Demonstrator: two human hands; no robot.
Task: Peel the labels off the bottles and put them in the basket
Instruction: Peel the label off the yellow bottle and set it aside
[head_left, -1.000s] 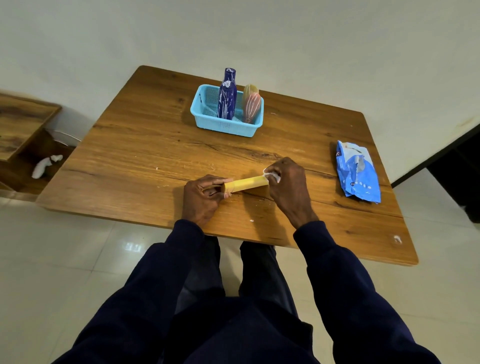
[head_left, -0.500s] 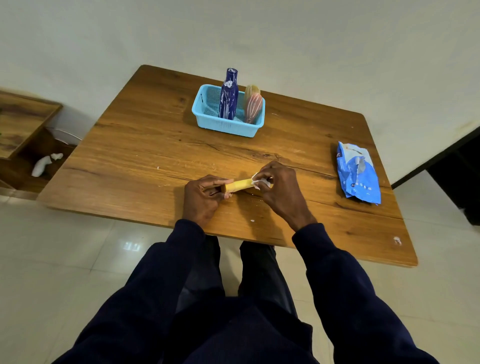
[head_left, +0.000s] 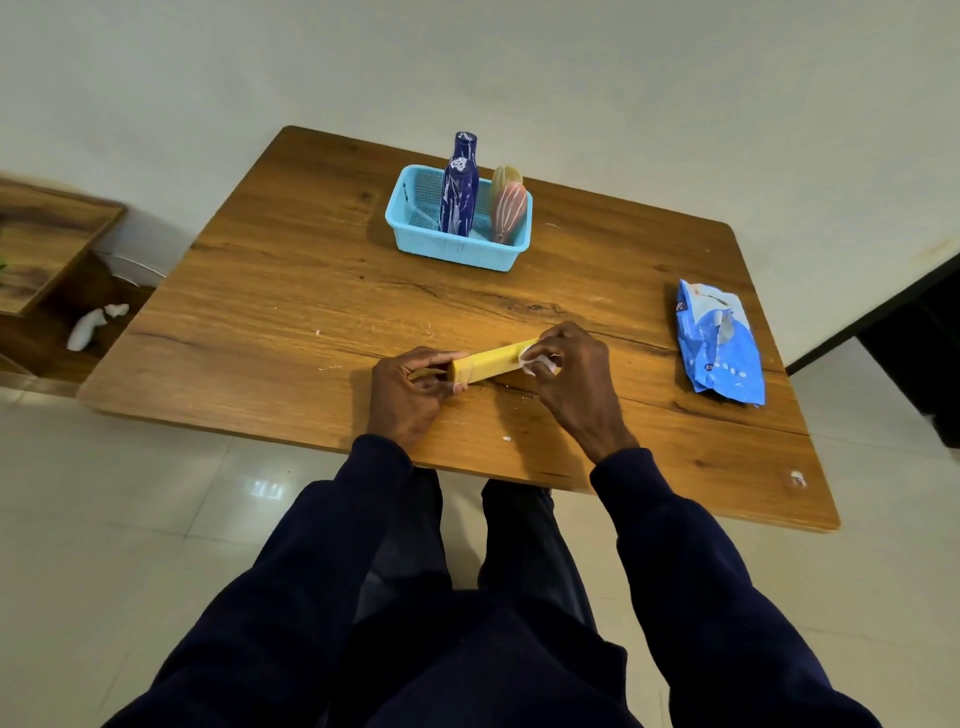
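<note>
On the wooden table (head_left: 291, 291), mid-frame, the left hand (head_left: 410, 395) grips the yellow bottle (head_left: 488, 361) lying there while the right hand (head_left: 566, 374) pinches a white label scrap (head_left: 530, 358), so peeling seems underway, and next likely comes pulling it free before the blue basket (head_left: 415, 208) at upper centre.

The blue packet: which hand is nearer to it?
Right. The right hand pinches the white label at the end of the yellow bottle toward the blue packet; the left hand grips the farther end.
</note>
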